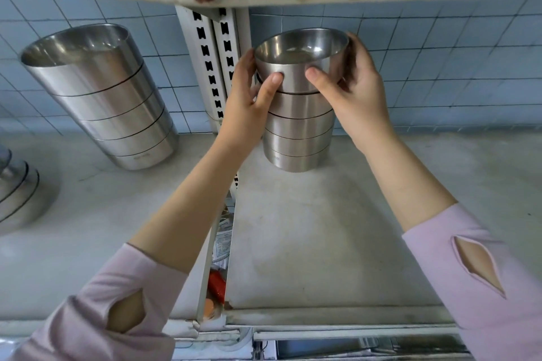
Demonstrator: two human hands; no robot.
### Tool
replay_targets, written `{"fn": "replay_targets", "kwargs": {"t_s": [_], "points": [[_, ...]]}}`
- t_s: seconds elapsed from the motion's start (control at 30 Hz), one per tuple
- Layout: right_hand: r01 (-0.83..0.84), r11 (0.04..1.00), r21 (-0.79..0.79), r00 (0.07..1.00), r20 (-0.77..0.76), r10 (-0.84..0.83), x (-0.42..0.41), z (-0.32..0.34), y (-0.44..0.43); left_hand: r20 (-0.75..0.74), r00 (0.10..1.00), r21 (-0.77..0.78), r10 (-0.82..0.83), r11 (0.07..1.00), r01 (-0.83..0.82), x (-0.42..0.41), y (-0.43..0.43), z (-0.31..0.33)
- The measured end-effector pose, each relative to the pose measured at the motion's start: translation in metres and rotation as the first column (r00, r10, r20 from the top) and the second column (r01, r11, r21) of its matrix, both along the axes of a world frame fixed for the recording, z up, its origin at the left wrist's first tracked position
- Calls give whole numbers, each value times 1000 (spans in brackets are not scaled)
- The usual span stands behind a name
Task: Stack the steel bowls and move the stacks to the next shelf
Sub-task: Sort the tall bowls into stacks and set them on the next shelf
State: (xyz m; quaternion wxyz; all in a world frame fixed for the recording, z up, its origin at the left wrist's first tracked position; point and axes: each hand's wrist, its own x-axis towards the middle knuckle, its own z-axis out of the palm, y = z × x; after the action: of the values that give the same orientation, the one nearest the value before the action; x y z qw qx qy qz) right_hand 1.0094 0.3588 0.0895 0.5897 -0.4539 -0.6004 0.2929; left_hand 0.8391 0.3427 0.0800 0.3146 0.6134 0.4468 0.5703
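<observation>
Grey metal shelf [322, 243] carries a stack of round steel bowls [297, 138]; left hand [249, 97] and right hand [352, 82] both grip the empty top steel bowl [299, 67].

The right shelf [337, 243] carries one stack of steel bowls [296, 138]; the left shelf [88, 228] carries a taller stack [117, 114] and another [14, 199] at the edge.

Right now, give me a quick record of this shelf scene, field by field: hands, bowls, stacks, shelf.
left hand: grips the top bowl's left side
right hand: grips the top bowl's right side
top bowl: steel, open side up, atop the middle stack
middle stack: about five nested bowls, on the right shelf
left stack: about five bowls, untouched, on the left shelf
far-left stack: partly out of view
right shelf: grey, worn
</observation>
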Motion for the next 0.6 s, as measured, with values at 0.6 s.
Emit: {"fn": "replay_targets", "kwargs": {"t_s": [0.6], "points": [[-7, 1000, -27, 990, 140, 10, 3, 2, 4, -127, 992, 40, -19, 999, 24, -7, 1, -4]]}}
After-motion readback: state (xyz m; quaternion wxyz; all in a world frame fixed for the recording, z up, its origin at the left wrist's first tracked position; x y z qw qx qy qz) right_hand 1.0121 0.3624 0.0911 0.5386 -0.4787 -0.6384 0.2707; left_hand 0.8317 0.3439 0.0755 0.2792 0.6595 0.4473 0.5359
